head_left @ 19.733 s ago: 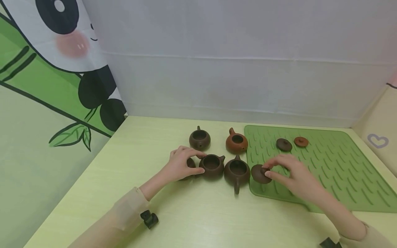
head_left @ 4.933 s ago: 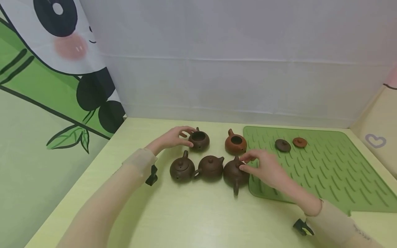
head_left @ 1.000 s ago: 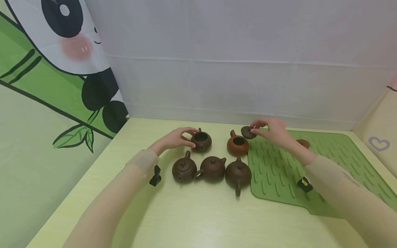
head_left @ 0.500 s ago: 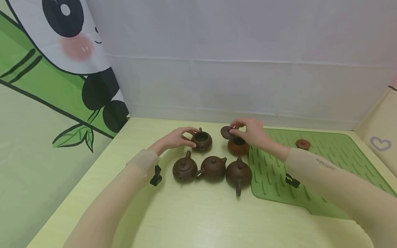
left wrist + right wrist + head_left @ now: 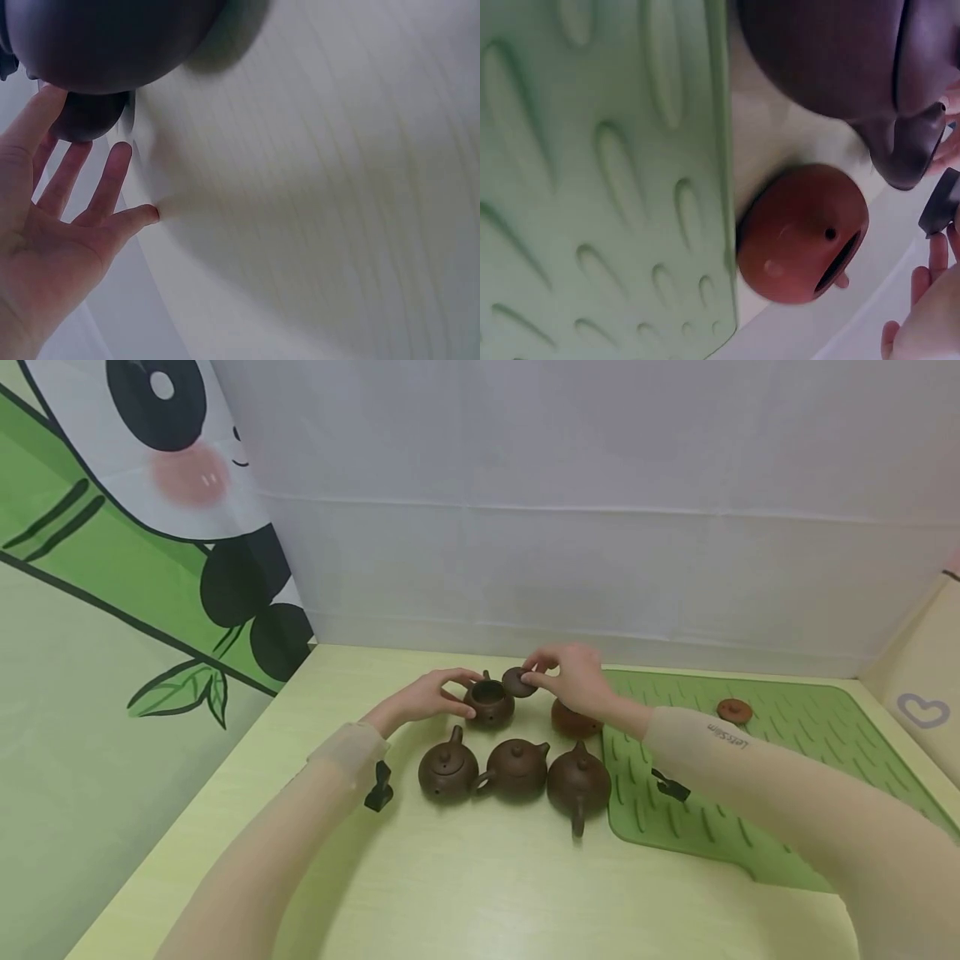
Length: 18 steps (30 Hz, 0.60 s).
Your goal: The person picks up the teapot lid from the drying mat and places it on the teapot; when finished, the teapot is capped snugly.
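In the head view my left hand (image 5: 420, 698) has thumb and index finger around the side of a small dark-brown teapot (image 5: 491, 715), which stands uncovered in the back row. Its other fingers reach past the pot in the left wrist view. My right hand (image 5: 577, 678) pinches a dark-brown lid (image 5: 517, 683) by its knob, tilted, just right of that teapot's opening. Beneath the right hand a reddish-brown teapot (image 5: 574, 722) is partly covered; the right wrist view shows its open mouth. In front stand three dark-brown lidded teapots, left (image 5: 447, 774), middle (image 5: 517, 770) and right (image 5: 579, 785).
A green textured mat (image 5: 682, 818) covers the table's right side, its left edge close to the right-hand teapots. On it lies a reddish-brown lid (image 5: 734, 711). A pale cloth wall (image 5: 480, 585) rises behind the table, and a panda-print panel (image 5: 187, 485) stands at the left.
My right hand has lifted the dark lid off the mat and carried it left, past the reddish-brown teapot. The front three teapots have gained lids since the first frame. My left hand keeps its place lately.
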{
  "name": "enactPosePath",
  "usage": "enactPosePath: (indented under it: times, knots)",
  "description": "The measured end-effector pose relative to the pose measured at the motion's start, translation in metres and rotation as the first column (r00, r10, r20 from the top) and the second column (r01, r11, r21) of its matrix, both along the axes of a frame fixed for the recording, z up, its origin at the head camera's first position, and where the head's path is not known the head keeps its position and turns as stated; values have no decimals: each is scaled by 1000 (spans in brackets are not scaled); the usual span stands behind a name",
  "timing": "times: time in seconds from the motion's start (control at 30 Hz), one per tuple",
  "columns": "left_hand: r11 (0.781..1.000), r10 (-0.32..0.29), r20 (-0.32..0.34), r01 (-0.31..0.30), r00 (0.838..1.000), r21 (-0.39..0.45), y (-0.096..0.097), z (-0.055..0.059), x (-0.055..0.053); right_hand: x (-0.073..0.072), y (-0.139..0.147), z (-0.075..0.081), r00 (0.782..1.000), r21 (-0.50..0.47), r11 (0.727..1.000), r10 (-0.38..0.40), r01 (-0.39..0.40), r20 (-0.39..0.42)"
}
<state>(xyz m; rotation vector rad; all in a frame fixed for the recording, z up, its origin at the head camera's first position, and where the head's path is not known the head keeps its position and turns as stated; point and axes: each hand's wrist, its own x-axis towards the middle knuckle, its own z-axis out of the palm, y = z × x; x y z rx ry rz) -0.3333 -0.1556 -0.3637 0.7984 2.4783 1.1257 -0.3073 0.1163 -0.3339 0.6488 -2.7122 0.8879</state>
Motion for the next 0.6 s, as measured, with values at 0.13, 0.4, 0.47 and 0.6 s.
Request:
enactPosePath:
  times: [0.13, 0.4, 0.47, 0.6]
  knots:
    - [1000, 4, -2, -4, 1000, -9, -1, 0, 0, -1, -14, -4, 1000, 11, 1000, 12, -13, 22]
    - [999, 21, -20, -22, 1000, -43, -2, 2, 2, -3, -36, -3, 998, 18, 1000, 5, -6, 57]
    - [998, 24, -20, -25, 1000, -50, -2, 2, 2, -4, -39, -2, 998, 21, 1000, 4, -5, 59]
    - [998, 41, 3, -41, 999, -57, -2, 2, 3, -5, -44, -2, 998, 25, 1000, -5, 3, 68]
